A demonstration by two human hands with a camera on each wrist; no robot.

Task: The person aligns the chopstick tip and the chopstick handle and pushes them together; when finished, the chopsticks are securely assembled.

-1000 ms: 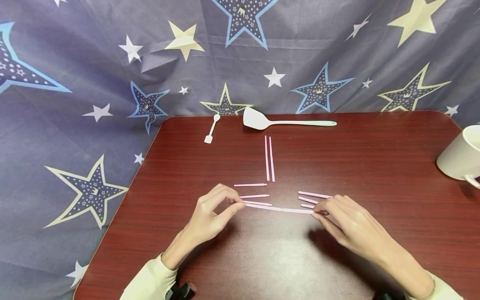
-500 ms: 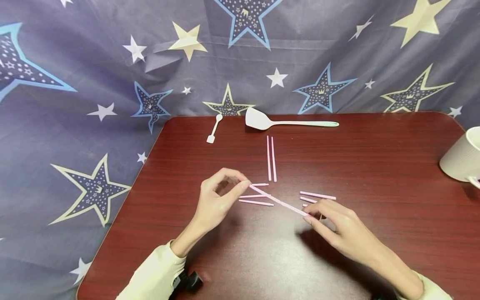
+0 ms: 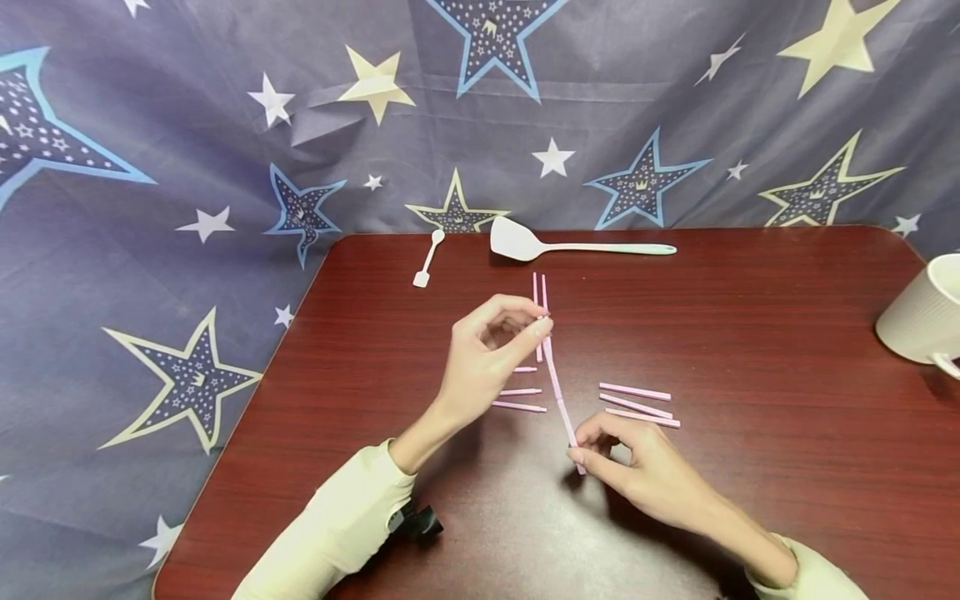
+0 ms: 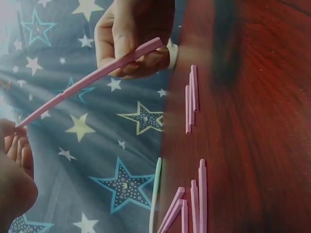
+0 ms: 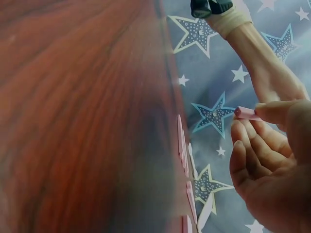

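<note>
In the head view my left hand [image 3: 487,362] pinches the far end of a long pink stick [image 3: 557,387] between thumb and fingertips. My right hand [image 3: 641,467] pinches the near end, with a short tip poking out below. Raised above the table, the stick slants from far left to near right and shows a joint near its middle. In the left wrist view this pink stick [image 4: 87,80] spans both hands. Two pink sticks [image 3: 546,292] lie lengthwise behind my left hand, partly hidden. Several shorter ones [image 3: 521,408] lie to its right, partly covered by it.
Several more pink sticks [image 3: 637,406] lie beyond my right hand. A white spatula [image 3: 517,240] and a small white scoop-like tool [image 3: 429,260] lie at the table's back edge. A white ribbed mug [image 3: 926,312] stands far right. A star-patterned cloth [image 3: 225,133] hangs behind and left.
My left hand has moved right and away from me, my right hand slightly left and nearer. The held stick has swung from crosswise to nearly lengthwise, uncovering the sticks on the right.
</note>
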